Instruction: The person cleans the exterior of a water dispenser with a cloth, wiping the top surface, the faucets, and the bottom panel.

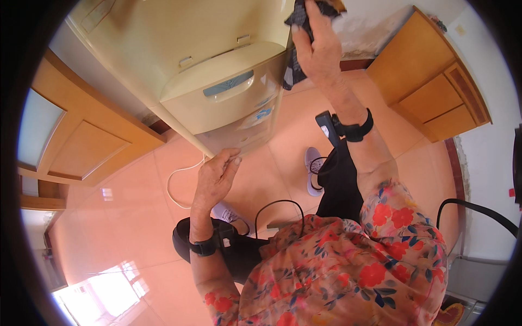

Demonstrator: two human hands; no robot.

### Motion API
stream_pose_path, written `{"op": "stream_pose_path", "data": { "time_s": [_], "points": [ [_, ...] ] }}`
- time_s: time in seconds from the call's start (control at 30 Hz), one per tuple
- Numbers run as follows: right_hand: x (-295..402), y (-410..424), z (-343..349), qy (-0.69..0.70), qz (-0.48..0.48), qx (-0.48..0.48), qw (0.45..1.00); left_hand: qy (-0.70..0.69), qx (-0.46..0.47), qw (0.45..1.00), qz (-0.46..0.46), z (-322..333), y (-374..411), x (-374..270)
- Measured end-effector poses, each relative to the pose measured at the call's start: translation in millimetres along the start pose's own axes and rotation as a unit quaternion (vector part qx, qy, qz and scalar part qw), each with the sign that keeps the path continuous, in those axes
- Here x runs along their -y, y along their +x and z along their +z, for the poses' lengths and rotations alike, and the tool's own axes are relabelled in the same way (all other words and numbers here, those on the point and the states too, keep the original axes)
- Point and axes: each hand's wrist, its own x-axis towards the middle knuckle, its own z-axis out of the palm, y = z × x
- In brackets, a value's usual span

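My right hand (320, 57) grips a dark patterned cloth (299, 16) at the top of the view, beside the right edge of a cream-coloured appliance (179, 118) that looks like a refrigerator. Dark fabric (295, 71) hangs below and behind that hand; whether it belongs to the same cloth I cannot tell. My left hand (216, 175) is curled near the lower front of the appliance, thumb close to the fingers, with nothing visible in it. Whether it touches the appliance is unclear. A recessed handle (228, 83) with a blue-grey inlay shows on the appliance's front.
A white cord (169, 185) loops across the pink tiled floor (122, 228) left of my left hand. A wooden door (94, 138) stands at the left, a wooden cabinet (428, 77) at the right. Behind me on the right is a black curved bar (477, 208).
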Motion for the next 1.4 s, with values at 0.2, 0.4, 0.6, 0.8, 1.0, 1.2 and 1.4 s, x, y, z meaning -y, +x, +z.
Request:
{"op": "stream_pose_path", "data": {
  "time_s": [0.2, 0.4, 0.6, 0.8, 1.0, 1.2, 1.4],
  "points": [
    [-5.6, -64.8, -19.8, -0.021, 0.308, 0.400, 0.863, 0.033, 0.014, 0.999, -0.005, -0.4, 1.1, 4.8],
    [15.1, -86.3, -41.1, 0.390, 0.323, 0.459, 0.730, 0.019, -0.056, 0.998, -0.006, 14.9, 5.2, -5.5],
    [45.0, -70.8, -27.1, 0.341, 0.098, 0.658, 0.664, -0.064, 0.000, 0.998, -0.018, 30.4, 15.7, 3.3],
    [2.8, -78.1, 0.0, 0.299, 0.117, 0.634, 0.703, -0.328, -0.066, 0.932, -0.138, 29.4, 18.3, 12.4],
    [-111.9, -52.9, -91.9, 0.140, 0.278, 0.490, 0.814, -0.423, -0.085, 0.881, -0.195, 23.3, 20.2, 9.3],
    [-234.5, -19.9, -288.1, -0.145, 0.445, 0.087, 0.880, -0.452, -0.101, 0.865, -0.194, 20.7, 17.9, 4.2],
    [-253.7, 16.5, -405.0, -0.181, 0.508, -0.116, 0.834, -0.505, -0.089, 0.830, -0.218, 24.1, 22.4, 0.1]
  ]
}}
